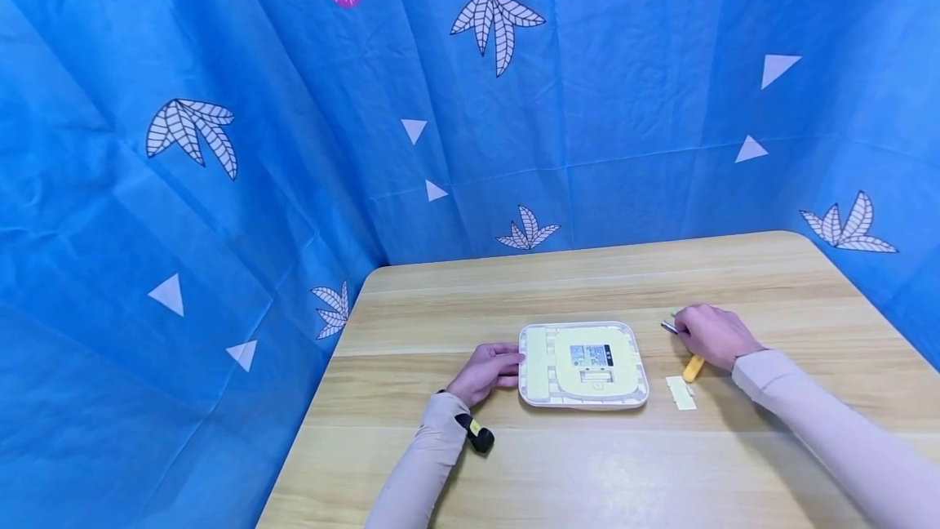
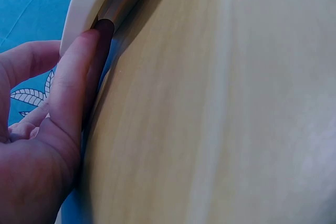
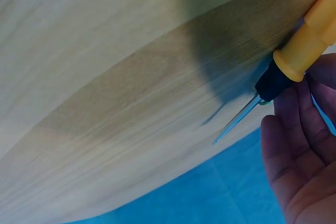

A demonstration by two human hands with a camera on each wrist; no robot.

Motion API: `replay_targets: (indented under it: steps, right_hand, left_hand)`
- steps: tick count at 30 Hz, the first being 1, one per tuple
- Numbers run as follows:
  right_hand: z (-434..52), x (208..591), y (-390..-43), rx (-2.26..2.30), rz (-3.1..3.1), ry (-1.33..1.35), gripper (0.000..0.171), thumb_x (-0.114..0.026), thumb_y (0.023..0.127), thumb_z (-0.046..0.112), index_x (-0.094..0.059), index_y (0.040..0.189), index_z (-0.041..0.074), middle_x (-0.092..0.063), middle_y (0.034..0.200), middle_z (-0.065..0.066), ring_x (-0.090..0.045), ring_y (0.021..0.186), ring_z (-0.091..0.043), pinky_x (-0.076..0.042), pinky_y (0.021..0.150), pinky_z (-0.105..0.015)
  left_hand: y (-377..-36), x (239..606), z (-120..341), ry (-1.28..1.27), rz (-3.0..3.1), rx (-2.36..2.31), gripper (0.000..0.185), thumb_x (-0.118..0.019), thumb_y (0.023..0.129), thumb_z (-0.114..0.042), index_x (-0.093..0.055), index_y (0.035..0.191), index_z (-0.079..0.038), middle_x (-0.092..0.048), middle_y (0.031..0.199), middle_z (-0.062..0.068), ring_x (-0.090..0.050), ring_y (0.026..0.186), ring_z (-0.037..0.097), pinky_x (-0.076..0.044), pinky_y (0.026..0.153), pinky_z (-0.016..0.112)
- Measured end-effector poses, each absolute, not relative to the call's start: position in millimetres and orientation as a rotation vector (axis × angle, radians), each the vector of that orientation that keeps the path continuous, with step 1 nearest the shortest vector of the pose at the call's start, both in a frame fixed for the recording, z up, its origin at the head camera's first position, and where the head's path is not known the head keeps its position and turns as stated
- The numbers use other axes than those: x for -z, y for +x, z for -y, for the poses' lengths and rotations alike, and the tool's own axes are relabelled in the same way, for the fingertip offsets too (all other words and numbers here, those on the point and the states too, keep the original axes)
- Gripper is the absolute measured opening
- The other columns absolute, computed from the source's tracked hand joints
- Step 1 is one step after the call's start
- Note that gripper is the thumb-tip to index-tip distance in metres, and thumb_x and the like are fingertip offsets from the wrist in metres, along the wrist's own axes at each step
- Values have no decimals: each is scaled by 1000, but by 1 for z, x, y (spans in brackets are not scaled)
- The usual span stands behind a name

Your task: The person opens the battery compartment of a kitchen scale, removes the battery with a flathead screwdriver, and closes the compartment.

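Here the left hand (image 1: 486, 371) touches the white device (image 1: 583, 365), the right hand (image 1: 714, 335) grips a screwdriver (image 3: 294, 61) beside a small cover (image 1: 680, 393)

The tabletop (image 1: 587, 284) is smooth light wood. The screwdriver (image 3: 302, 51) has shiny yellow plastic and a thin metal tip.

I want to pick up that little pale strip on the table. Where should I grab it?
Pinch the small pale strip across its narrow width, coming from above. It lies flat on the table, its long edges bare; the screwdriver lies just beyond its far end, by the right hand.
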State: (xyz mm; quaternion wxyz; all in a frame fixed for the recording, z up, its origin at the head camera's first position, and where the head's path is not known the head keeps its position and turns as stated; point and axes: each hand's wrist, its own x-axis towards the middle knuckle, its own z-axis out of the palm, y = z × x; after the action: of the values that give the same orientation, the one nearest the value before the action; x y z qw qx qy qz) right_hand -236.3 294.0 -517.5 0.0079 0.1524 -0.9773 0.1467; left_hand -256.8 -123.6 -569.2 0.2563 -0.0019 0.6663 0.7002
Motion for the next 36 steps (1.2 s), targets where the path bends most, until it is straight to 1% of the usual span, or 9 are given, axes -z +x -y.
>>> replay_targets:
  steps: [10, 17, 23, 28, 32, 36]
  right_hand:
    - [-292, 518, -238, -481, 3056, 464, 23, -68, 91, 5, -64, 71, 16, -56, 67, 5, -47, 61, -12, -38, 52, -25]
    - [-292, 517, -237, -470, 3063, 455, 24, -69, 91, 6, -64, 70, 16, -56, 67, 4, -47, 61, -13, -38, 52, -26]
    - [-293, 517, -236, -460, 3065, 453, 24, -69, 91, 7, -64, 70, 16, -55, 67, 4, -47, 61, -13, -38, 52, -26]
    - [-294, 514, -234, -463, 3058, 457, 19, -70, 91, 8, -68, 74, 15, -57, 68, 5, -48, 61, -12, -39, 52, -25]
    - [-292, 508, -229, -497, 3030, 453, 14, -71, 91, 10, -71, 78, 14, -59, 70, 4, -48, 61, -12, -39, 52, -26]
    - [-286, 503, -219, -522, 3012, 438, 14, -70, 92, 10, -71, 79, 13, -56, 69, 4, -47, 61, -12, -36, 51, -25]
  left_hand:
    - [-256, 568, 124, 8, -1817, -1893, 39, -68, 97, -7, -61, 132, 8, -75, 117, 20, -78, 91, 19, -68, 83, 30]
    - [-256, 568, 124, 5, -1808, -1899, 38, -69, 97, -7, -61, 131, 8, -77, 111, 14, -78, 89, 19, -68, 83, 31]
    - [-256, 569, 123, -2, -1804, -1903, 38, -69, 97, -8, -62, 131, 8, -77, 110, 13, -77, 89, 19, -68, 83, 31]
    - [-257, 570, 124, -9, -1789, -1901, 41, -70, 96, -8, -60, 132, 8, -77, 114, 16, -78, 92, 19, -68, 84, 31]
    - [-257, 569, 125, -4, -1797, -1904, 42, -70, 96, -7, -59, 133, 9, -76, 116, 18, -78, 92, 19, -68, 82, 30]
    - [-257, 569, 124, -6, -1794, -1903, 42, -69, 96, -7, -59, 133, 9, -76, 116, 18, -78, 91, 18, -68, 82, 29]
